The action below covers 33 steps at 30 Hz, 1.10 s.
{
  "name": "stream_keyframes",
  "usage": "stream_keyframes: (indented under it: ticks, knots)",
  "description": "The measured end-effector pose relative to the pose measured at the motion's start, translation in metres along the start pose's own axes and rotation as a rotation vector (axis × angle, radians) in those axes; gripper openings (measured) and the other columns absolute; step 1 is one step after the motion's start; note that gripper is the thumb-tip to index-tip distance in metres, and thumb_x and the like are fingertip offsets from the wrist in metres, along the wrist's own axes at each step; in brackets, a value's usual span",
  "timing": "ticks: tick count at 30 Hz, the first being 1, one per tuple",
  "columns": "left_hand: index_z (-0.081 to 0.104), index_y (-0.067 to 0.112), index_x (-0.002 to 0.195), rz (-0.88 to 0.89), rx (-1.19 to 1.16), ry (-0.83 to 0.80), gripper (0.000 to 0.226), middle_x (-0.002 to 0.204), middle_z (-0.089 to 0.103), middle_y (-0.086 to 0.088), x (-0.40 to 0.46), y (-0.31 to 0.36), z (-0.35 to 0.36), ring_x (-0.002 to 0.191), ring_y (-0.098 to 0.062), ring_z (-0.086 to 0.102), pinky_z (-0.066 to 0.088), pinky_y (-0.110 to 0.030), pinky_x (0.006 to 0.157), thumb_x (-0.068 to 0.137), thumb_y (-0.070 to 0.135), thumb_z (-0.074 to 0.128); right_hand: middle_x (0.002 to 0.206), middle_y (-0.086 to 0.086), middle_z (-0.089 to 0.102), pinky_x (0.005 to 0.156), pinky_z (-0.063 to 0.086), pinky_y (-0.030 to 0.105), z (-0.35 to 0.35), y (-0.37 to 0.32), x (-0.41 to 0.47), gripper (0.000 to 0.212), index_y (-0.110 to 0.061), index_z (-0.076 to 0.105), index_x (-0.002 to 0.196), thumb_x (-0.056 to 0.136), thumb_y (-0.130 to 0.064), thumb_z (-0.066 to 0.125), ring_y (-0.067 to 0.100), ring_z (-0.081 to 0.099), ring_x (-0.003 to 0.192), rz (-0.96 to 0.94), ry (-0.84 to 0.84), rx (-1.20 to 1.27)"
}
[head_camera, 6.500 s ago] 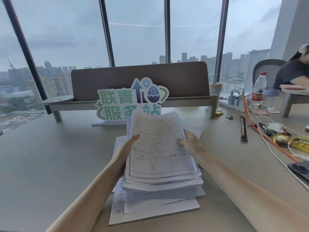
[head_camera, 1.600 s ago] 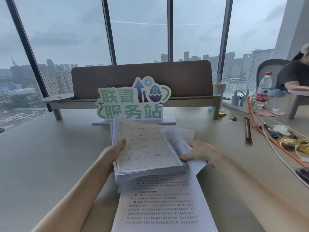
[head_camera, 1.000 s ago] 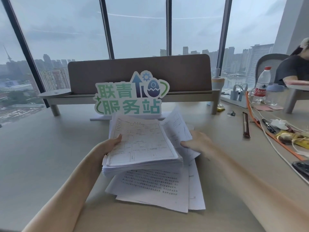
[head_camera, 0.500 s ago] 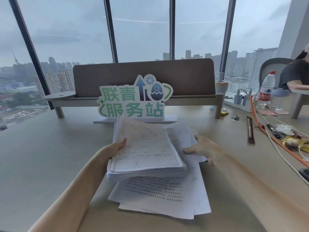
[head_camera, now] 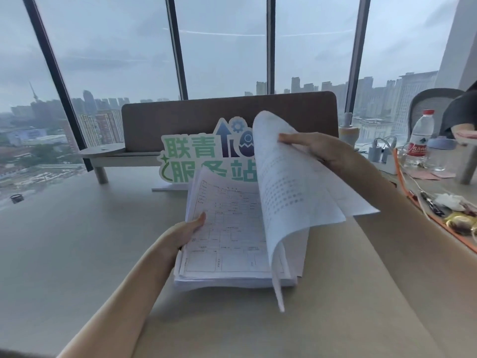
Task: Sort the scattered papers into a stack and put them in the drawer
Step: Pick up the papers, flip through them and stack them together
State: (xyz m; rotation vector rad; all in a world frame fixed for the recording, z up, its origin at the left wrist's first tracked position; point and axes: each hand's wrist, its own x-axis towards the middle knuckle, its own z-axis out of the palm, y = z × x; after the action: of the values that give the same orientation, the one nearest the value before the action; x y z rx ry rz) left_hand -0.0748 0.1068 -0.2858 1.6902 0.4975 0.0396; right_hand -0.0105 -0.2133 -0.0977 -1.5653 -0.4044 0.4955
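A thick stack of printed forms [head_camera: 229, 239] is tilted above the beige table [head_camera: 77, 241], its top sheet a ruled form. My left hand [head_camera: 184, 232] grips the stack's left edge, thumb on top. My right hand [head_camera: 317, 148] is raised above the stack's right side and pinches a few loose sheets [head_camera: 296, 197], which hang curled down over the stack's right part. No drawer is in view.
A green and white cut-out sign [head_camera: 206, 153] stands just behind the stack, before a brown desk divider [head_camera: 227, 117]. At the right lie a water bottle [head_camera: 419, 140], an orange cable [head_camera: 402, 182], pens and small clutter. A person sits at far right.
The loose sheets that lay on the table under and beside the stack are now lifted in my right hand, curling above the stack. My left hand still grips the stack.
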Motion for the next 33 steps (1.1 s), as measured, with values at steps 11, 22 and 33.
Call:
stream_keyframes:
  ticks: [11,22,33]
  knots:
    - [0.063,0.017,0.126,-0.068,-0.214,-0.038,0.073,0.118,0.07,-0.014,-0.012,0.012,0.015,0.09,-0.024,0.074,0.059,-0.029,0.066,0.086,0.073,0.038,0.115,0.014,0.074,0.095,0.056,0.05,-0.054,0.083,0.045,0.037,-0.005,0.067,0.124,0.088,-0.011,0.073,0.029,0.073,0.1,0.015,0.224,-0.107]
    - [0.063,0.001,0.127,-0.042,-0.164,-0.205,0.109,0.12,0.068,-0.023,-0.008,-0.003,0.023,0.111,-0.041,0.065,0.047,-0.056,0.102,0.032,0.039,0.101,0.084,0.014,0.061,0.064,0.037,0.031,-0.016,0.153,0.054,0.023,-0.004,0.054,0.087,0.098,-0.023,0.056,0.029,0.06,0.074,-0.053,0.38,-0.369]
    - [0.062,0.006,0.12,-0.098,-0.456,-0.068,0.054,0.115,0.069,-0.02,-0.017,0.0,0.024,0.083,-0.033,0.072,0.062,-0.04,0.063,0.073,0.029,0.076,0.104,0.014,0.073,0.1,0.051,0.055,-0.022,0.156,0.047,0.03,-0.017,0.068,0.09,0.105,-0.032,0.047,0.038,0.067,0.104,0.094,0.33,-0.11]
